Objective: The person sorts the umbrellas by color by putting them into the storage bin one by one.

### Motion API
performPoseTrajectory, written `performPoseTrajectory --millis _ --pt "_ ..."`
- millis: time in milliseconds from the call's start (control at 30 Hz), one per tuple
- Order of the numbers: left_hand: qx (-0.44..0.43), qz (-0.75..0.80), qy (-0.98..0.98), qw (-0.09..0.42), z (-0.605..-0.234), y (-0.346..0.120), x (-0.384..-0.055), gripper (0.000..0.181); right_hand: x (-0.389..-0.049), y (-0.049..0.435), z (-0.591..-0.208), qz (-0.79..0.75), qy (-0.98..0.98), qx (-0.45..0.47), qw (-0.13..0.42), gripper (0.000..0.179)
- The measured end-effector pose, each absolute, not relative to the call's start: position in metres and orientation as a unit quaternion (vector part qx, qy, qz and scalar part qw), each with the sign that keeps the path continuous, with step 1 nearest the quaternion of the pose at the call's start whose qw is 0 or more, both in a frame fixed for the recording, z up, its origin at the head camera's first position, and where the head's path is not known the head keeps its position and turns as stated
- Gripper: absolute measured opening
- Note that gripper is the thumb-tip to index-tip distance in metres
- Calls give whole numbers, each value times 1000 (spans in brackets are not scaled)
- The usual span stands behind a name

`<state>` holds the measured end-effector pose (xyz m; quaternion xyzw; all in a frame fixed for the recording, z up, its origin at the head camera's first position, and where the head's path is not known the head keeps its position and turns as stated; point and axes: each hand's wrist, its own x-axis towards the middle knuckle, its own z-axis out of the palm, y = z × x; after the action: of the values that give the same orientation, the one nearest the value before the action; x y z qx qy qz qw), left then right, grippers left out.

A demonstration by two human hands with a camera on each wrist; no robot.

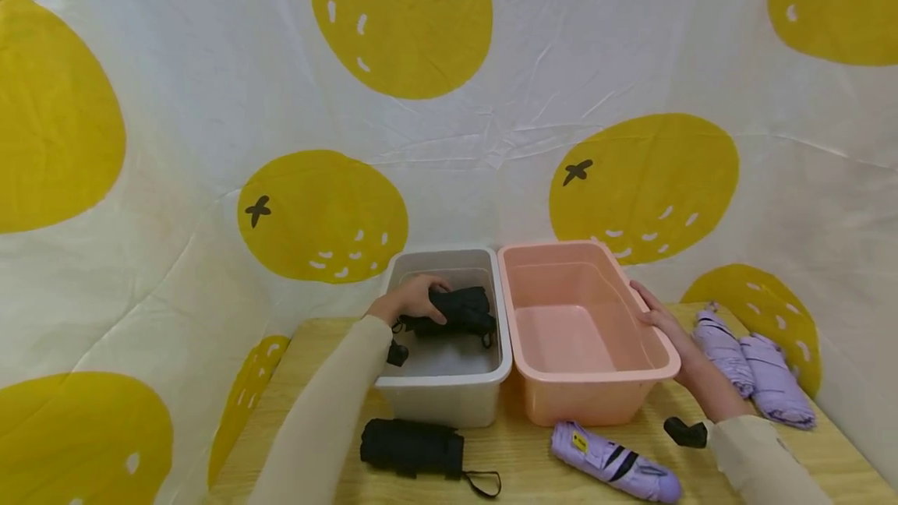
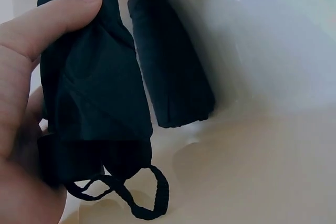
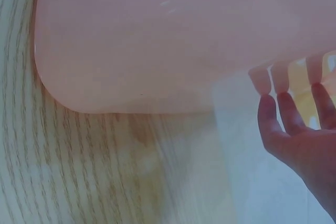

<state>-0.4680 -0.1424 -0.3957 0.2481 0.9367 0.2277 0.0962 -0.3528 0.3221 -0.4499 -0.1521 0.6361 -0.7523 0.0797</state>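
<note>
My left hand [image 1: 415,298] reaches into the grey basin [image 1: 449,382] and grips a black folded umbrella [image 2: 94,82], its thumb lying across the fabric. A strap loop hangs from that umbrella's end. Beside it in the same basin lies another black folded umbrella [image 2: 170,61]. On the right, my right hand [image 1: 662,322] holds the side of the pink basin [image 1: 596,384] near the rim. The right wrist view shows its fingertips [image 3: 266,103] against the glossy outer wall. The pink basin's visible floor is bare.
In front of the grey basin lies a black folded umbrella [image 1: 412,447] with a wrist strap. A lilac folded umbrella [image 1: 613,462] lies before the pink basin. Two more lilac umbrellas [image 1: 775,380] rest at the table's right. A fruit-patterned cloth [image 1: 491,139] hangs behind the wooden table [image 1: 316,349].
</note>
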Motion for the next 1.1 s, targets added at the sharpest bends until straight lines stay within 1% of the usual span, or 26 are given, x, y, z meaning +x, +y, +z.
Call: performPoseTrajectory --millis 200,433,567,900,1100 --pt "228 218 943 104 -403 -139 -471 59 -354 322 -451 -755 634 -143 90 62" --pt "222 226 943 103 -418 -133 -480 58 -351 324 -455 -756 633 -147 79 62" --pt "217 225 944 107 -427 -133 -484 56 -350 326 -455 -762 623 -155 85 62" --pt "204 248 940 114 -428 -128 -489 58 -354 330 -452 -780 592 -178 92 62" --pt "197 235 945 116 -432 -130 -486 59 -354 329 -452 -788 579 -186 94 61"
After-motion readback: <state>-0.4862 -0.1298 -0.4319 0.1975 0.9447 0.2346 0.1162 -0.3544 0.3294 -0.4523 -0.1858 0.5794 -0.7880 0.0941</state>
